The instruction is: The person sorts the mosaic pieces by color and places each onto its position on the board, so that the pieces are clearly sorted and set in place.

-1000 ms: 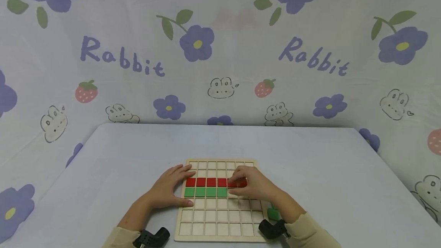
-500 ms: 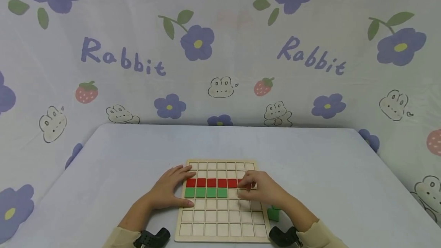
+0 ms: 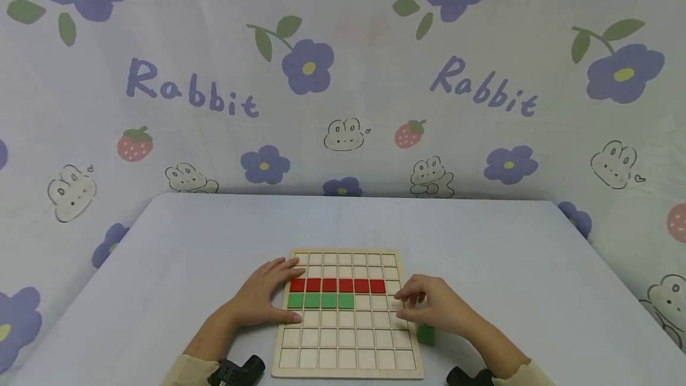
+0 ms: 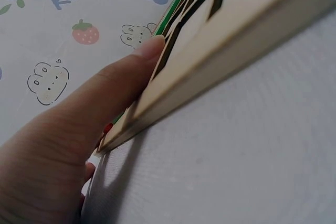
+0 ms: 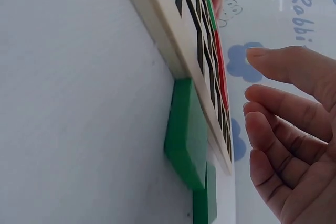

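A wooden grid board lies on the white table. One of its rows carries several red tiles, and the row nearer me has several green tiles at its left end. My left hand rests on the board's left side with fingers spread; in the left wrist view its thumb lies along the edge. Over the board's right edge is my right hand, thumb and fingers apart and holding nothing. Beside that edge, partly under the right hand in the head view, lies a loose green tile.
The right wrist view shows one green tile leaning near the board's side and a second green tile behind it. A white table stretches back to a printed cloth. Black wrist devices sit on both forearms.
My right hand has let go of a red tile at the right end of the red row and moved right, off that row, toward the board's edge. The left hand stays put.
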`<state>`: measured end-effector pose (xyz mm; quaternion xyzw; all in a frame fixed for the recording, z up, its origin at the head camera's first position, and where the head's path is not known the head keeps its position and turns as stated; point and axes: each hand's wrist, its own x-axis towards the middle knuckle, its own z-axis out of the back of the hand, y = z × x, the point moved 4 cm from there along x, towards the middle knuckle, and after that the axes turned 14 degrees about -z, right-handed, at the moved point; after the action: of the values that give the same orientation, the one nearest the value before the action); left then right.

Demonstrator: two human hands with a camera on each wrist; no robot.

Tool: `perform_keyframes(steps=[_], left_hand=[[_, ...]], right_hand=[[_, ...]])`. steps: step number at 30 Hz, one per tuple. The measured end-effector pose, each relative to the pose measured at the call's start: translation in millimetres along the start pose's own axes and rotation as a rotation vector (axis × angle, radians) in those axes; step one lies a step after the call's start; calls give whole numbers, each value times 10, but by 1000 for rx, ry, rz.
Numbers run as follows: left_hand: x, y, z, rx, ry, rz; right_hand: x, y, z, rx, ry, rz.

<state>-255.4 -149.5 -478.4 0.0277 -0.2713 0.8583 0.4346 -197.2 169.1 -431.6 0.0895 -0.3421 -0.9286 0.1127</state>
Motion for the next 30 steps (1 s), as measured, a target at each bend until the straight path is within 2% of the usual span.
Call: perform_keyframes(steps=[5,13,19,30], left_hand=[[-2,-16,9,-8,-1,9],[-6,-16,3,-12,-3,11],[-6,-23,17,-11,-4,11],[-2,-20,10,-20,2,17]], right_hand=[[-91,-65,65,4,-2,2],[-214,-186,147,-16,-28,-46],[-277,-270,171,19,-34,-51],[-304,-374,176,81,-6,-111]])
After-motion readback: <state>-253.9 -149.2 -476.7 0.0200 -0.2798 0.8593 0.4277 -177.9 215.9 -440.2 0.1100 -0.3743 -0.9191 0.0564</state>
